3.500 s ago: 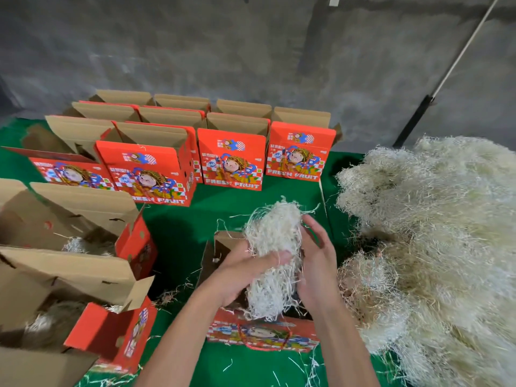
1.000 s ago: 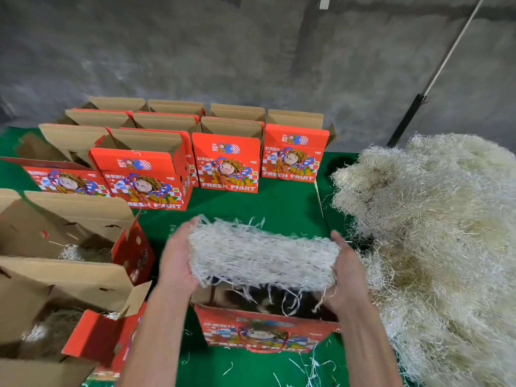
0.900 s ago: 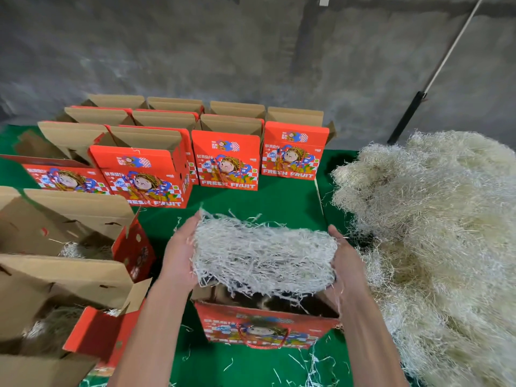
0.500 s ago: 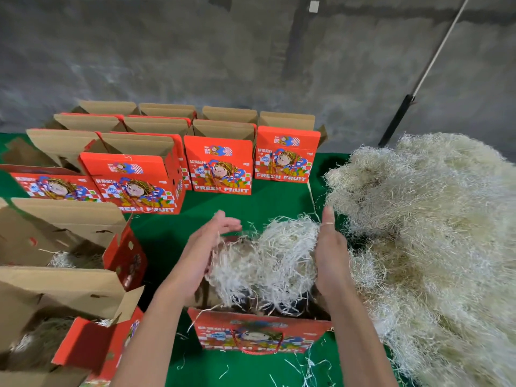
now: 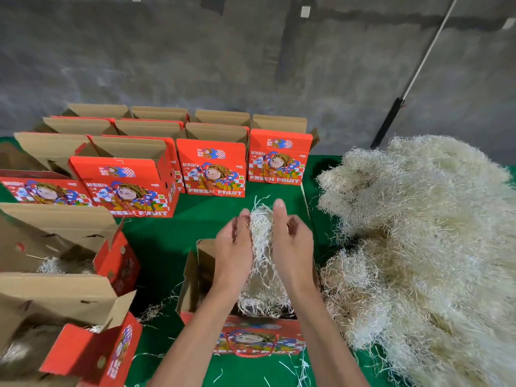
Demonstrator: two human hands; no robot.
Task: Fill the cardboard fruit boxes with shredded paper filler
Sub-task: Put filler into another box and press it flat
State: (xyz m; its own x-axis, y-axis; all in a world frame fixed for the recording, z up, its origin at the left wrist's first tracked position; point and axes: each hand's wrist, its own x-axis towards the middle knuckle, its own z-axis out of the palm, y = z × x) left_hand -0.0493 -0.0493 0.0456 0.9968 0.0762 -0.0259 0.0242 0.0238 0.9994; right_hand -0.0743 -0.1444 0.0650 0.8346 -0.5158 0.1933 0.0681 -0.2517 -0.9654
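Pressing a wad of shredded paper (image 5: 261, 247) between them, the left hand (image 5: 233, 252) and the right hand (image 5: 293, 250) stood palm to palm over the open fruit box (image 5: 251, 336) nearest the person, fingers nearly straight and pointing away, clamped flat on the wad from either side. Its lower strands hung down into that box, which sat on the green counter (image 5: 167, 247). Just right of the box lay the big heap of paper filler (image 5: 418, 247). On the left, two opened boxes (image 5: 69, 275) showed some filler inside. Farther back, rows of red boxes (image 5: 212, 169) marked FRESH FRUIT stood upright with their flaps raised. A pole (image 5: 402, 99) leaned against the grey wall (image 5: 195, 51) behind.
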